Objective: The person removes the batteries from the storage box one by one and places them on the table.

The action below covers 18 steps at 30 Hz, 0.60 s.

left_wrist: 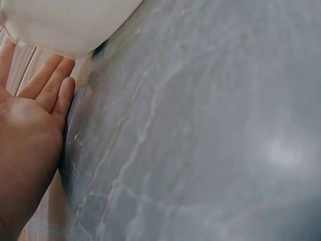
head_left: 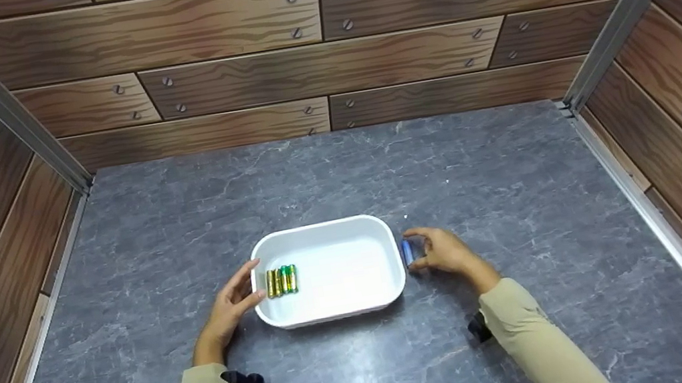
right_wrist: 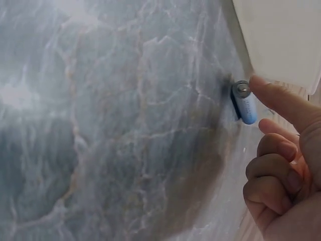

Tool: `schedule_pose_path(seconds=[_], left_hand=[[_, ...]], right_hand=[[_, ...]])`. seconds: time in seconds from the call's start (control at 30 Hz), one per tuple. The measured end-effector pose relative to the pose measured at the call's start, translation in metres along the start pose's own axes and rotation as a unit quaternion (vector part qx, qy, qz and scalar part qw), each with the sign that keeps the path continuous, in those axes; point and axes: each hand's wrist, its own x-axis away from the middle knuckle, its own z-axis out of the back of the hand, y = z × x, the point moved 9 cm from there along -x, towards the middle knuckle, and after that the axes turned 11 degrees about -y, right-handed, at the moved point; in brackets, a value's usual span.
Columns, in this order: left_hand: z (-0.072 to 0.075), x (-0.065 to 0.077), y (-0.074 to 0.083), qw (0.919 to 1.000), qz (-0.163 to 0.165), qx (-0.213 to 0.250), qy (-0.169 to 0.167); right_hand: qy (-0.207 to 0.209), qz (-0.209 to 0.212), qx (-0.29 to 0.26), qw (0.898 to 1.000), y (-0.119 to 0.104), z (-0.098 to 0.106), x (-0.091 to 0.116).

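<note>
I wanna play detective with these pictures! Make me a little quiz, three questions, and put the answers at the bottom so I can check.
1. Where is the blue battery compared with the white tray?
A) inside it
B) underneath it
C) outside it, by the right hand

2. Fill in the number: ____ batteries lie side by side inside the tray.

3. True or false: the left hand is at the end of the tray farthest from the batteries inside.

Key:
1. C
2. Four
3. False: the left hand is at the end nearest to them.
</note>
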Motion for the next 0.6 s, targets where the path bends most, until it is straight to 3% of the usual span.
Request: schedule_pose_path(seconds=[0.23, 0.6], left_hand=[[-0.001, 0.0, 0.0, 1.0, -0.004, 0.003, -0.001], [0.0, -0.001, -0.001, 0.9999, -0.003, 0.01, 0.005]], right_hand=[[0.005, 0.001, 0.003, 1.0, -0.013, 0.007, 0.004], [0.019, 0.024, 0.029, 0.999, -0.052, 0.011, 0.01]])
